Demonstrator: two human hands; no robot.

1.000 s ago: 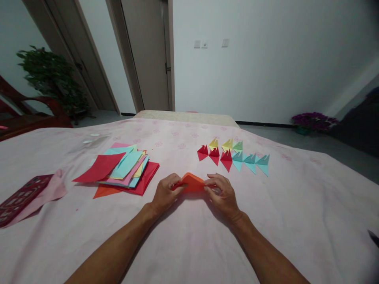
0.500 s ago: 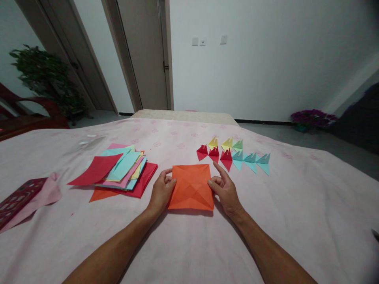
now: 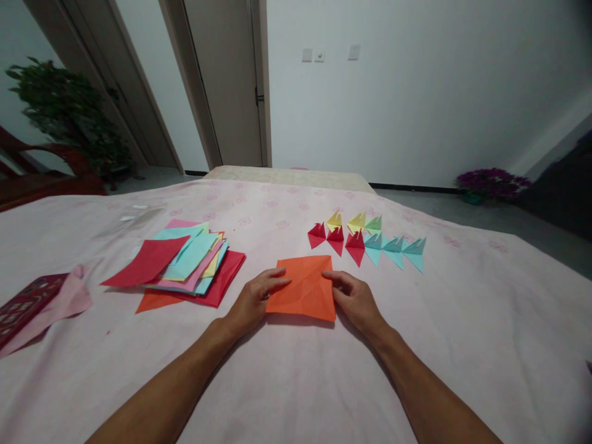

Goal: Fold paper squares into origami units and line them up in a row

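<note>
Between my two hands is a square of orange origami paper (image 3: pixel 303 290), marked with crease lines and lifted a little off the cloth along its near edge. My left hand (image 3: pixel 254 299) grips its left side, fingers lying over the top face and the thumb mostly hidden. At the right edge, my right hand (image 3: pixel 357 300) pinches the sheet with curled fingers. Beyond it stand several folded paper cranes: a red crane (image 3: pixel 356 246), a yellow crane (image 3: pixel 357 223), a green crane (image 3: pixel 374 225) and a light blue crane (image 3: pixel 415 251) among them.
Left of my hands lies a loose stack of coloured paper (image 3: pixel 185 262). A dark red patterned packet (image 3: pixel 30 305) rests on pink paper (image 3: pixel 69 302) at the far left. The pink flowered tablecloth (image 3: pixel 296 382) spreads underneath, with some wrinkles.
My left fingers have moved from the paper's edge onto its top face. My right index finger, stretched out before, is now curled onto the right edge. The paper has tilted slightly.
</note>
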